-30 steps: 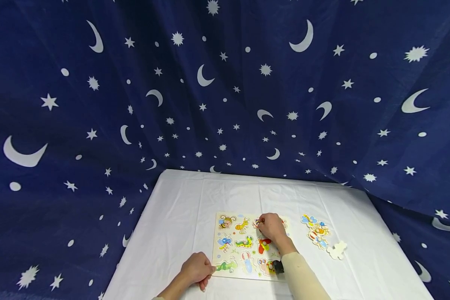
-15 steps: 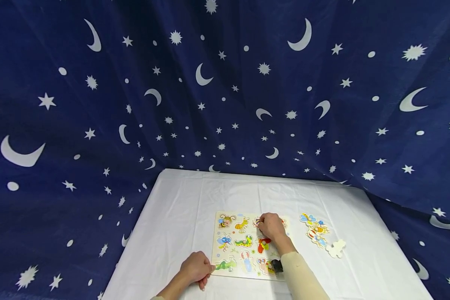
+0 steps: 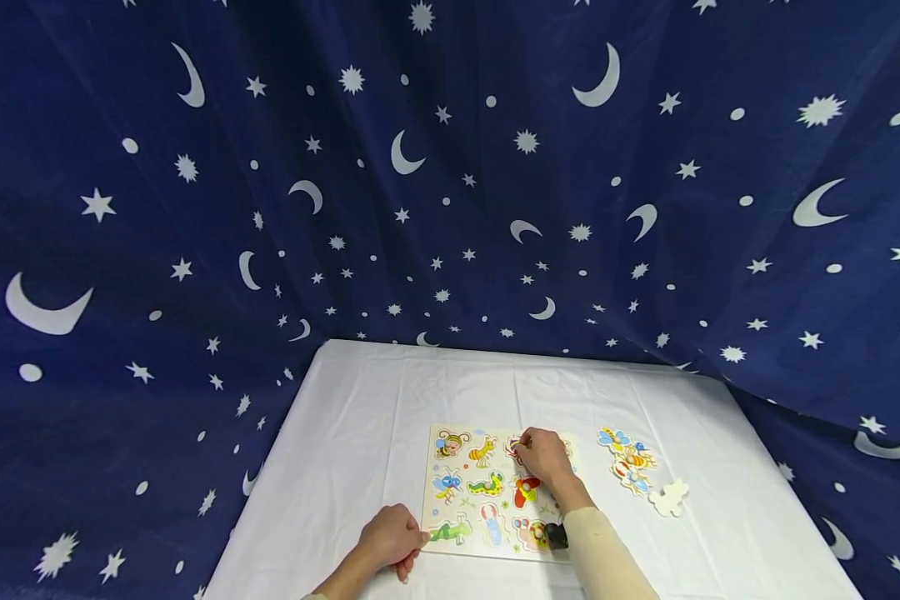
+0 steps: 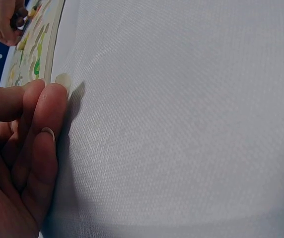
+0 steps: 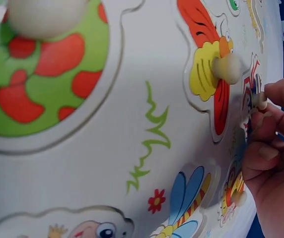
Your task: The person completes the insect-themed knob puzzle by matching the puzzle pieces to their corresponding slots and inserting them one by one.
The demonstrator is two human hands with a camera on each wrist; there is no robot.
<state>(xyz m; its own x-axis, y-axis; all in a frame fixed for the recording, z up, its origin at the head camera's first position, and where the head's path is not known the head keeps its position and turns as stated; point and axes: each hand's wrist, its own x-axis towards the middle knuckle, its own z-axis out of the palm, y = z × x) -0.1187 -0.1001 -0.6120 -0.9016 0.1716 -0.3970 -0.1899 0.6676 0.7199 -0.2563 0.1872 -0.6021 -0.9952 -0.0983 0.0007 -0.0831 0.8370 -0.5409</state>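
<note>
A wooden insect puzzle board (image 3: 476,537) lies on the white-covered table, with knobbed pieces on it. At its near left corner, my left hand (image 3: 392,533) grips the edge between thumb and curled fingers; the left wrist view shows those fingertips (image 4: 52,104) right at the corner. My right hand (image 3: 546,457) reaches across to the board's far row. There it pinches the wooden knob (image 5: 259,100) of a striped red, white and blue bug piece (image 5: 247,104), which sits at its spot on the board. The hand partly hides the pieces beyond it.
Right of the board lie loose pieces: a dragonfly (image 3: 613,439), a striped bee (image 3: 637,456), a red-and-blue insect (image 3: 632,477) and one white piece (image 3: 671,497) lying face down. A dark blue curtain (image 3: 450,167) with moons and stars hangs around the table.
The striped piece under my right fingers has turned slightly, so more of its blue stripes show. Both hands otherwise stay where they were.
</note>
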